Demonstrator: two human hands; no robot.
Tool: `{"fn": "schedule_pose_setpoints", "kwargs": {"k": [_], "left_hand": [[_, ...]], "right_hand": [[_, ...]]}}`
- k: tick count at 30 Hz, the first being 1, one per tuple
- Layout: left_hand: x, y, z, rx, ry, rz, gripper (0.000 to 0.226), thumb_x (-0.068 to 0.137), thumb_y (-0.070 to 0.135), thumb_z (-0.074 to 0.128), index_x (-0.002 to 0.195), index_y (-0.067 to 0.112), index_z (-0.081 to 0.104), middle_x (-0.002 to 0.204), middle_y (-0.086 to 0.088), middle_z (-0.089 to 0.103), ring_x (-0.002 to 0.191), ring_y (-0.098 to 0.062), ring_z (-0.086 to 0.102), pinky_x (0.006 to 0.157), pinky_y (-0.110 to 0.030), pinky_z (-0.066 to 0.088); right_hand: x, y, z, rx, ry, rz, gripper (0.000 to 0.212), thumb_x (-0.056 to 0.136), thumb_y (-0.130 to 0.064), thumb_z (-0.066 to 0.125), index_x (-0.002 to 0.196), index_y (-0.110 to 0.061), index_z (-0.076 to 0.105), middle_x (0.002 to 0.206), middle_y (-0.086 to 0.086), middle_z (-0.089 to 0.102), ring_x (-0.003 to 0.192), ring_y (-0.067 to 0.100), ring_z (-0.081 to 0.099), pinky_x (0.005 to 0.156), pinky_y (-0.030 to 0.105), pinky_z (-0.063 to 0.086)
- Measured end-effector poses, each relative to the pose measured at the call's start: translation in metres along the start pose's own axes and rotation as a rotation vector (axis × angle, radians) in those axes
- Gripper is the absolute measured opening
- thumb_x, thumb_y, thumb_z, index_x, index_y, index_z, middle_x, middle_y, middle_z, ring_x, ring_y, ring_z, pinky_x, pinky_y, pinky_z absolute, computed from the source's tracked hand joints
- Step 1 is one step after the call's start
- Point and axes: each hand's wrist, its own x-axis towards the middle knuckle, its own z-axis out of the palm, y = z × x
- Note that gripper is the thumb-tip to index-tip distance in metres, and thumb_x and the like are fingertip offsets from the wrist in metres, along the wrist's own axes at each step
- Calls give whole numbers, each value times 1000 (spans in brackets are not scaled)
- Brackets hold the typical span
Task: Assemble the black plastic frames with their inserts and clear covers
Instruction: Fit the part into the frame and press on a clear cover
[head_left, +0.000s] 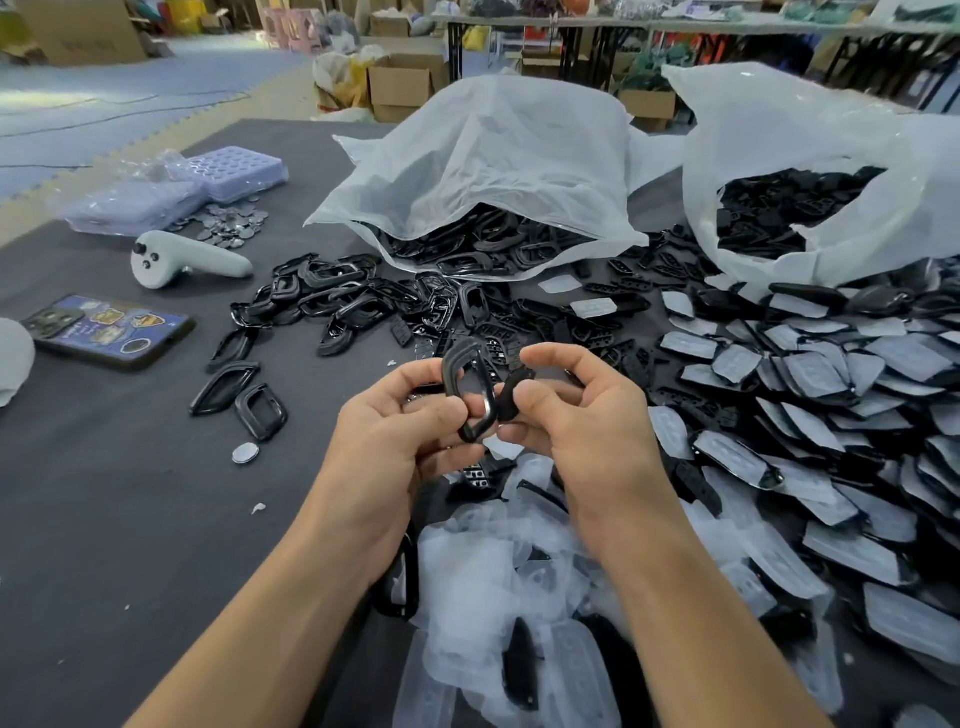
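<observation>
Black frame (450, 371) sat pinched in the left hand (400, 431); the right hand (582, 415) pinched an insert (511, 388), which could seat crooked if tilted.

Warehouse-type assembly workshop: desk (130, 493) heaped with black plastic parts (332, 301) spilling from bulk bags (498, 156), cardboard boxes (402, 85) on foam-mat floor (104, 104), long cluttered tables (675, 26) behind.

- Frame (451, 364) in my left hand (400, 431), insert (511, 397) in my right hand (587, 421), just beside each other.
- Behind them on the table (130, 493): left bag (493, 150), right bag (810, 156).
- Far left: a phone (111, 330).
</observation>
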Motion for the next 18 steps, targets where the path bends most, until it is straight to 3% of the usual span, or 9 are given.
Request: {"fn": "schedule_pose_setpoints", "kwargs": {"k": [5, 9, 13, 18], "left_hand": [[-2, 2, 0, 2, 22, 15, 28, 92, -8, 64, 96, 16, 77, 88, -7, 80, 69, -12, 75, 58, -21, 60], [1, 0, -1, 10, 50, -12, 19, 96, -8, 58, 101, 8, 68, 85, -4, 78, 72, -13, 75, 61, -23, 60], [0, 0, 1, -22, 57, -92, 14, 96, -7, 56, 102, 3, 65, 92, -14, 78, 78, -21, 78, 59, -26, 61], [-1, 1, -1, -46, -16, -82, 15, 87, -3, 68, 97, 7, 67, 101, -16, 77, 91, -29, 66, 64, -26, 62]], "right_hand": [[-1, -3, 1, -24, -26, 3, 29, 89, 17, 61, 96, -8, 74, 76, 4, 77, 68, 19, 76, 62, 22, 60], [-1, -1, 2, -131, 17, -34, 25, 86, 9, 71, 81, -15, 77, 78, 7, 78, 71, 15, 73, 70, 26, 62], [-2, -2, 3, -226, 71, -86, 22, 83, 4, 75, 78, -17, 77, 75, 3, 77, 68, 8, 68, 68, 20, 57], [-2, -2, 6, 19, 77, 46, 27, 84, 13, 69, 74, -11, 72, 71, 7, 70, 75, 25, 71, 74, 32, 65]]}}
